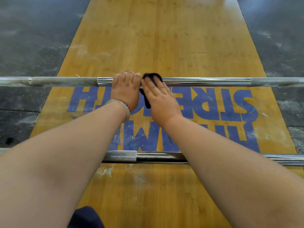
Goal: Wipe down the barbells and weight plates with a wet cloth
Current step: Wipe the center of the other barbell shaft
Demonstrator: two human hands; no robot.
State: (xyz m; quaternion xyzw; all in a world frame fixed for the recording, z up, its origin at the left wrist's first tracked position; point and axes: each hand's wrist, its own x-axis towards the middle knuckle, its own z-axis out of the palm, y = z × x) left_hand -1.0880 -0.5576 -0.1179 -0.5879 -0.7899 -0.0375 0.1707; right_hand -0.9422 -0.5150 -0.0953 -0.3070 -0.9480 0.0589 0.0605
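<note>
Nearest, around six o'clock, both forearms (49, 170) pass over the near barbell (121, 156) lying on the wooden platform (164, 38). Just above centre, the left hand (125, 87) curls its fingers over the far barbell (205, 81). Touching it at its three o'clock, the right hand (160, 99) lays straight fingers flat on the dark cloth (152, 77) draped over that bar. Since it is only pressed, the cloth could slip off, or the bar could roll.

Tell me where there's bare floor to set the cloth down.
Bare wood platform beyond the far barbell is free. The strip between it and the near barbell is crossed by both forearms. Crowded mid-bar: left hand, right hand, cloth.
</note>
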